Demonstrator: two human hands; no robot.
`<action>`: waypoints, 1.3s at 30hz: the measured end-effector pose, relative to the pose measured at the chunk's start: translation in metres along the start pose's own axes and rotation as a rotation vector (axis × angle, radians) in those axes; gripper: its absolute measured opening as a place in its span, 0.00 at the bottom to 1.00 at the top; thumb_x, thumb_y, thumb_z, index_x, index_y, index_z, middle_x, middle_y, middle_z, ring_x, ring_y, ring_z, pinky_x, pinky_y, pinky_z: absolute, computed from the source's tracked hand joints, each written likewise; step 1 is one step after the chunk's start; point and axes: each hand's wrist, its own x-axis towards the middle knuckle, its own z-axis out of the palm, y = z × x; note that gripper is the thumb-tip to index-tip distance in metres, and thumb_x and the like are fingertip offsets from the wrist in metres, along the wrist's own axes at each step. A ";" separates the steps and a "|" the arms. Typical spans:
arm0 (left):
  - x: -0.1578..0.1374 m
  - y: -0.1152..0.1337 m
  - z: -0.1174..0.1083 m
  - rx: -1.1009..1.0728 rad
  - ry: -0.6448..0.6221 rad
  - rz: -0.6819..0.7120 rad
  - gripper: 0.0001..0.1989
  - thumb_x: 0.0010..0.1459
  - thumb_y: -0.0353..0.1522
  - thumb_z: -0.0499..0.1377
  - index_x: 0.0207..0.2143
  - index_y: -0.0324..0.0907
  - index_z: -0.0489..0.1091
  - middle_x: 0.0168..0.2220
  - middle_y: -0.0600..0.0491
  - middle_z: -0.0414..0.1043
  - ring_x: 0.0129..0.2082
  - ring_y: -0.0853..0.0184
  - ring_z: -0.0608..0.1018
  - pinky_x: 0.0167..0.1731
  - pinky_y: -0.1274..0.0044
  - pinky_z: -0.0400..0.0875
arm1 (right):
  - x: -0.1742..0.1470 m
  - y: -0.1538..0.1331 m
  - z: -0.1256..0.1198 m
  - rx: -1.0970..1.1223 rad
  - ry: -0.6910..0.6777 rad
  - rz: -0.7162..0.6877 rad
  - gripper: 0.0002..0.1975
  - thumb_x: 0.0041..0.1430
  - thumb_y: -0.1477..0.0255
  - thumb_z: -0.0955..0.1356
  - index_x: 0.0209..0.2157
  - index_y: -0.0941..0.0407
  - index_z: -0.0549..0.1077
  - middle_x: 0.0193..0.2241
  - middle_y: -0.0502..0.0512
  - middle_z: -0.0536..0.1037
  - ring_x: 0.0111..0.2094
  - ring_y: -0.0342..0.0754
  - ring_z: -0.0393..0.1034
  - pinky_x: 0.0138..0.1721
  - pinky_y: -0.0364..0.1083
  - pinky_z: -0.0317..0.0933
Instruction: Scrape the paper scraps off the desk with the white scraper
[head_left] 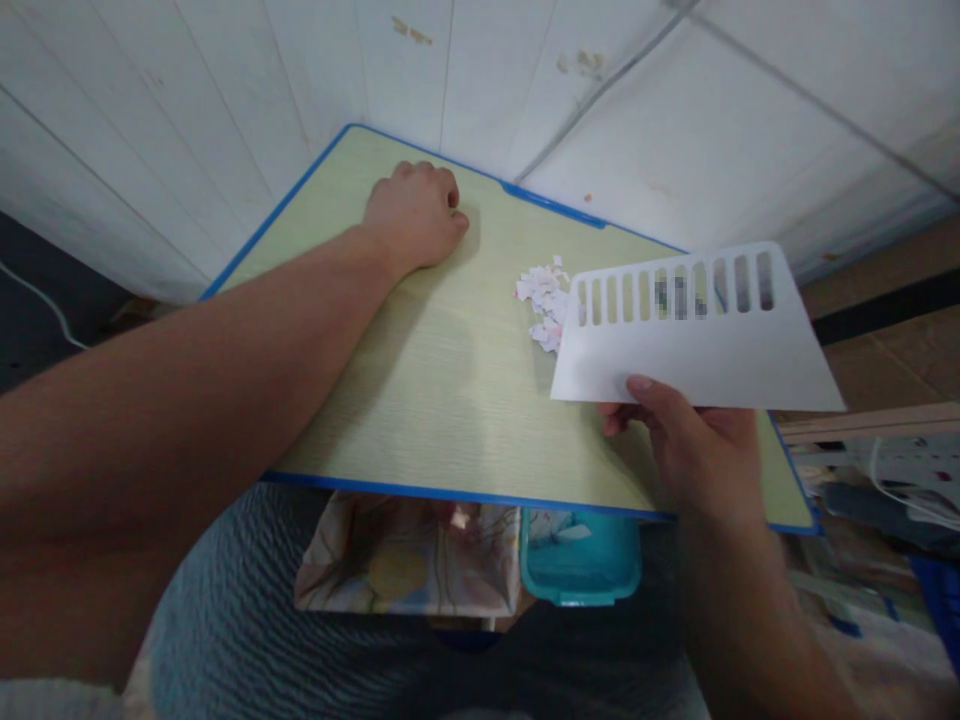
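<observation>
- Card (pixel 690 355), white and slotted, is pinched at its near edge by the right hand (pixel 709 455), thumb on top and fingers beneath.
- Scraps (pixel 544 300) lie on the surface (pixel 427 400) just beside the card's left end, some partly behind it; whether they touch it I cannot tell.
- Left hand (pixel 420 215) rests near the far edge, fingers curled; their undersides are hidden, so I cannot tell whether they hold anything.
- A firm, level pinch with slow turns should keep the loose scraps from scattering.
- The middle looks like the best room for moving: the wall (pixel 637 130) hems the far side, the card's right end crosses the right edge in view, and a box (pixel 586 588) and bag (pixel 412 580) show below the near edge.
</observation>
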 end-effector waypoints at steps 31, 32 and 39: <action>-0.001 0.002 -0.001 -0.017 -0.007 0.040 0.21 0.80 0.34 0.58 0.65 0.32 0.80 0.69 0.35 0.77 0.72 0.43 0.75 0.71 0.50 0.72 | -0.027 -0.033 0.018 -0.028 -0.161 0.086 0.19 0.67 0.59 0.81 0.25 0.52 0.83 0.22 0.52 0.84 0.22 0.50 0.80 0.29 0.45 0.77; 0.000 0.002 -0.001 -0.019 -0.005 0.042 0.21 0.80 0.34 0.59 0.65 0.32 0.81 0.69 0.35 0.77 0.72 0.42 0.75 0.71 0.49 0.72 | -0.031 -0.032 0.018 -0.016 -0.175 0.106 0.18 0.67 0.60 0.82 0.25 0.52 0.83 0.22 0.53 0.84 0.23 0.50 0.80 0.29 0.45 0.78; 0.000 0.001 -0.002 -0.030 0.007 0.046 0.20 0.79 0.33 0.60 0.65 0.32 0.82 0.69 0.34 0.78 0.73 0.40 0.76 0.71 0.48 0.74 | -0.039 -0.028 0.024 0.084 -0.057 0.184 0.18 0.65 0.64 0.81 0.23 0.53 0.81 0.21 0.53 0.82 0.21 0.51 0.79 0.28 0.48 0.78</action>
